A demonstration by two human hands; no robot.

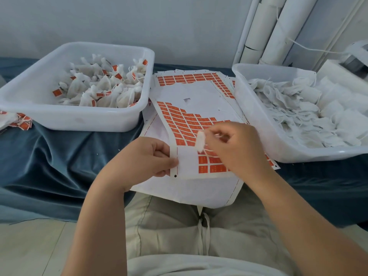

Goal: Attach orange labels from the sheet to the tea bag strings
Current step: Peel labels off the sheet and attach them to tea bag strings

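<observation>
Orange labels [189, 124] stand in rows on the label sheet [187, 162], which lies directly beneath both hands. The left hand [153, 156] pinches the sheet's near left margin, thumb on top and fingers curled below. The right hand [237, 148] is closed on a white tea bag [200, 141], which juts from its fingertips just above the label rows, close to the left thumb. The string is too blurred to trace. The step in hand appears to be bringing the string onto a label. To do it well, the left pinch should hold the sheet taut and flat, while the right lays the string across the centre of one edge label before peeling. Outboard of the left hand stands a tub [79, 120] of labelled bags, and outboard of the right hand a second tub [258, 124] of bare ones.
</observation>
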